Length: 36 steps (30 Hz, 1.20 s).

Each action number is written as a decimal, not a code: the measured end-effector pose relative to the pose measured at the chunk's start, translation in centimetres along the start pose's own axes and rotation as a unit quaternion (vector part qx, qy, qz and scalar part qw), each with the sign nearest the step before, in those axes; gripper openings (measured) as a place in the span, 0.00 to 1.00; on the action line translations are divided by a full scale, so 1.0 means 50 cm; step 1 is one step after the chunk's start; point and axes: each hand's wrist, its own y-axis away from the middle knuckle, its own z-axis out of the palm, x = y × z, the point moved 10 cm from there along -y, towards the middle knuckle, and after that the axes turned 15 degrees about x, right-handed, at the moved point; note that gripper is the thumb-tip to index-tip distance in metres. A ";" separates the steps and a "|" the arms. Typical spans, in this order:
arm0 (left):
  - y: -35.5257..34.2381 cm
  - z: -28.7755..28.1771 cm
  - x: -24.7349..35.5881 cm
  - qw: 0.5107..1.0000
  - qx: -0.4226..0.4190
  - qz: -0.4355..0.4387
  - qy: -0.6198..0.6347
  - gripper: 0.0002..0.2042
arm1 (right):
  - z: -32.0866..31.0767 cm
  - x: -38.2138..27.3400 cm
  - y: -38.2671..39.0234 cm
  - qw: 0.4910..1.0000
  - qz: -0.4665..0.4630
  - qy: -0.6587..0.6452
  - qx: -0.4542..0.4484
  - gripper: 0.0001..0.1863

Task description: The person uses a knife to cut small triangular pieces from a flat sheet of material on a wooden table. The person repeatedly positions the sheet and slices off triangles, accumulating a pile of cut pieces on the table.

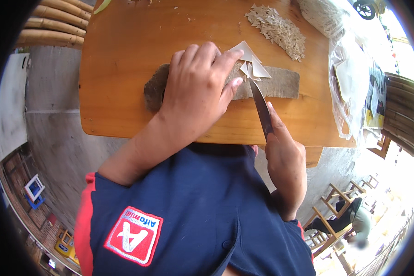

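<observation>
A worn grey-brown board (283,85) lies across the near part of the wooden table (119,83). My left hand (195,85) rests over its left side, the index fingertip pressing a thin white sheet piece (244,50) against it. The thumb is apart from the index finger, and the other fingertips are hidden. My right hand (286,161) is closed round a knife (261,110), its handle mostly covered by the fingers. The blade's tip reaches several white triangular pieces (260,70) on the board, just right of my left fingers.
Many small white chips (280,34) are heaped at the far right of the table. Beyond them stands a filled plastic bag (324,18); a clear bag (349,87) hangs at the right edge. Bamboo poles (55,23) lie upper left. Wooden stools and a person (354,216) are behind, lower right.
</observation>
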 end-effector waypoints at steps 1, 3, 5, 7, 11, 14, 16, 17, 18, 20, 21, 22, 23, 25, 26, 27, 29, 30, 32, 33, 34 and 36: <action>-0.005 0.006 -0.005 1.000 -0.004 -0.007 0.002 0.14 | 0.002 0.000 -0.001 1.000 -0.001 -0.001 0.003 0.31; -0.015 0.023 -0.011 1.000 -0.014 -0.019 0.006 0.14 | 0.007 0.008 -0.004 1.000 0.020 0.010 -0.007 0.31; -0.023 0.039 -0.020 0.999 -0.022 -0.030 0.014 0.13 | 0.008 0.017 -0.004 0.997 0.066 0.028 -0.027 0.31; -0.029 0.047 -0.025 0.998 -0.030 -0.045 0.030 0.10 | 0.007 0.014 -0.006 1.000 0.014 0.001 -0.003 0.32; -0.033 0.058 -0.046 0.990 -0.030 -0.096 0.103 0.07 | 0.002 0.001 -0.009 0.999 -0.039 -0.015 0.028 0.33; -0.037 0.056 -0.072 0.968 -0.043 -0.176 0.173 0.06 | 0.008 -0.015 -0.008 0.998 -0.064 -0.019 0.002 0.34; -0.036 0.046 -0.084 0.942 -0.058 -0.244 0.221 0.05 | 0.020 -0.028 -0.004 0.994 -0.104 0.030 -0.032 0.35; -0.032 0.039 -0.088 0.925 -0.064 -0.281 0.246 0.05 | 0.026 -0.034 -0.001 0.989 -0.124 0.055 -0.050 0.35; -0.026 0.037 -0.095 0.906 -0.071 -0.317 0.271 0.05 | 0.025 -0.037 -0.006 0.988 -0.128 0.068 -0.049 0.35; -0.020 0.024 -0.096 0.914 -0.065 -0.295 0.270 0.04 | 0.031 -0.037 -0.017 0.985 -0.132 0.099 -0.055 0.35; -0.018 0.017 -0.096 0.917 -0.066 -0.292 0.264 0.04 | 0.027 -0.036 -0.026 0.986 -0.135 0.094 -0.033 0.35; -0.013 0.015 -0.094 0.918 -0.066 -0.292 0.262 0.05 | 0.020 -0.029 -0.035 0.986 -0.138 0.093 -0.013 0.34; -0.013 0.009 -0.087 0.930 -0.058 -0.267 0.244 0.04 | 0.012 -0.026 -0.042 0.985 -0.142 0.093 0.007 0.34; -0.013 -0.003 -0.073 0.953 -0.038 -0.218 0.208 0.04 | -0.001 -0.016 -0.055 0.991 -0.106 0.078 0.014 0.31; -0.012 -0.003 -0.063 0.961 -0.039 -0.193 0.192 0.04 | -0.007 -0.012 -0.059 0.993 -0.089 0.070 0.017 0.29; -0.012 -0.002 -0.052 0.969 -0.039 -0.167 0.176 0.04 | -0.010 -0.008 -0.061 0.995 -0.076 0.058 0.016 0.29; -0.010 0.002 -0.038 0.979 -0.045 -0.142 0.138 0.04 | -0.014 -0.005 -0.060 0.997 -0.065 0.042 0.019 0.29; -0.008 0.006 -0.036 0.981 -0.052 -0.143 0.116 0.05 | -0.016 -0.002 -0.059 0.997 -0.060 0.033 0.020 0.29; -0.011 0.010 -0.030 0.989 -0.053 -0.112 0.080 0.05 | -0.013 -0.001 -0.056 0.997 -0.065 0.031 0.019 0.29; -0.011 0.012 -0.024 0.993 -0.046 -0.082 0.065 0.06 | -0.015 -0.001 -0.057 0.997 -0.065 0.035 0.018 0.29; -0.010 0.008 -0.022 0.997 -0.040 -0.050 0.043 0.06 | -0.012 -0.003 -0.056 0.997 -0.065 0.034 0.017 0.29; -0.008 0.011 -0.023 0.997 -0.033 -0.050 0.041 0.08 | -0.013 -0.008 -0.054 0.997 -0.063 0.037 0.016 0.29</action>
